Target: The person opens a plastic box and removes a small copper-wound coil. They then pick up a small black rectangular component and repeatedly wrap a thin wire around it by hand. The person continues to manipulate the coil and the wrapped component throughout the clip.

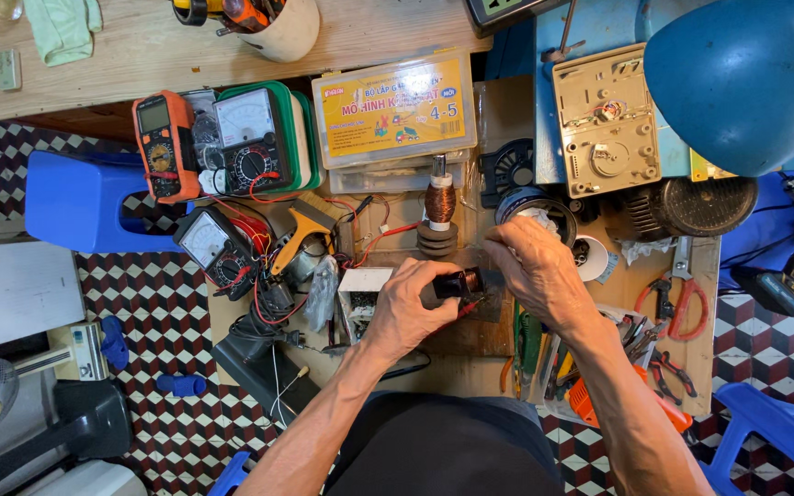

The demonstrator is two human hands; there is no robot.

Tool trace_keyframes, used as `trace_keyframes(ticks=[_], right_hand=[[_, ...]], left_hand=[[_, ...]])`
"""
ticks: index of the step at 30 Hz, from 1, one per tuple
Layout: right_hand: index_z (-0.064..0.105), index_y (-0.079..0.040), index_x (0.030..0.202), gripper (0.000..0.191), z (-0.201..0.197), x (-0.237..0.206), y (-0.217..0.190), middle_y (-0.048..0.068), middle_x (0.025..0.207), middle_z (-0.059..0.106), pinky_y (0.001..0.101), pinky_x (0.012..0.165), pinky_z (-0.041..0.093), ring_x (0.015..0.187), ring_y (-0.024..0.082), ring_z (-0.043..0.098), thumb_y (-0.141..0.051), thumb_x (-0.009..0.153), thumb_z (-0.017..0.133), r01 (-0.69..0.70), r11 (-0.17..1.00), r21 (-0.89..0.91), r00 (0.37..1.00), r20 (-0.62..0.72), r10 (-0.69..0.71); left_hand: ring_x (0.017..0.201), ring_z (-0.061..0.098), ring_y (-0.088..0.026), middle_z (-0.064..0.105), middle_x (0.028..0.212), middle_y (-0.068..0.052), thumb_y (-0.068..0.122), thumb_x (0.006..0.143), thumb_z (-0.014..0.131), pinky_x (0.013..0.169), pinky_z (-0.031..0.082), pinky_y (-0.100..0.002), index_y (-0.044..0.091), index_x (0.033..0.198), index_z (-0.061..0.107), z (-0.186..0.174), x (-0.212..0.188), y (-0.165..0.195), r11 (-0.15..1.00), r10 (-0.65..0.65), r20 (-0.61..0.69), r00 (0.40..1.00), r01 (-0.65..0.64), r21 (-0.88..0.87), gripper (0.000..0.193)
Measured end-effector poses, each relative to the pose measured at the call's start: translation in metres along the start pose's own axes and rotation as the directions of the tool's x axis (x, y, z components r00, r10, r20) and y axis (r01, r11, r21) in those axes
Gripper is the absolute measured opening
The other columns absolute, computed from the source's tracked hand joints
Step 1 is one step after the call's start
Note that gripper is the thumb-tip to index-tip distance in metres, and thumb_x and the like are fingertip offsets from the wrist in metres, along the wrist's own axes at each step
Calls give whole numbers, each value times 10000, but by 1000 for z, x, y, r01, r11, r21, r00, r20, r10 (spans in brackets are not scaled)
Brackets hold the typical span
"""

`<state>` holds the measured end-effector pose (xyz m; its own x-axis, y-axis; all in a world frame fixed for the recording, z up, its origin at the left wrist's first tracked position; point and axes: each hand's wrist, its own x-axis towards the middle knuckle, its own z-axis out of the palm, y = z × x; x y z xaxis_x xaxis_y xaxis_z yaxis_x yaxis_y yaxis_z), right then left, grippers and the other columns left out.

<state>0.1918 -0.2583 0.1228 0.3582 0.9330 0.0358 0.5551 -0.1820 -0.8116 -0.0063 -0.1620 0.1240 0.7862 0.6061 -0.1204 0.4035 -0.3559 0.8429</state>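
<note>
1. Head view: a small coil (464,282), copper-wound on a dark core, sits at the middle of the cluttered wooden workbench (470,344), its long axis running roughly from 9 to 3 o'clock.
2. Left hand (408,308) pinches the coil's dark left end, fingers closed on it.
3. Right hand (533,266) curls at its 3 o'clock end, fingertips touching; whether it clamps is unclear.
4. At 12 o'clock stands an upright copper spool (439,204), shiny, on stacked dark discs.
</note>
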Motion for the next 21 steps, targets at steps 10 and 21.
trace_keyframes(ticks=[10,21], right_hand=[[682,-27,961,79,-2,-25,-11,113,869,691,358,702,554,767,236,685,-89,916,696,-191,981,-33,981,-48,190],[701,-26,1018,140,9,-43,-16,86,912,718,311,675,531,771,167,670,-150,957,680,-297,952,80,945,-115,305]], left_hand=[[1088,645,-268,697,1181,-82,56,786,790,984,533,-392,70,1191,650,6,-5,-1,977,167,-175,970,-140,161,428],[1175,608,-253,666,1240,-63,57,781,813,996,485,-408,91,1211,661,7,-4,5,930,272,-179,946,-210,301,457]])
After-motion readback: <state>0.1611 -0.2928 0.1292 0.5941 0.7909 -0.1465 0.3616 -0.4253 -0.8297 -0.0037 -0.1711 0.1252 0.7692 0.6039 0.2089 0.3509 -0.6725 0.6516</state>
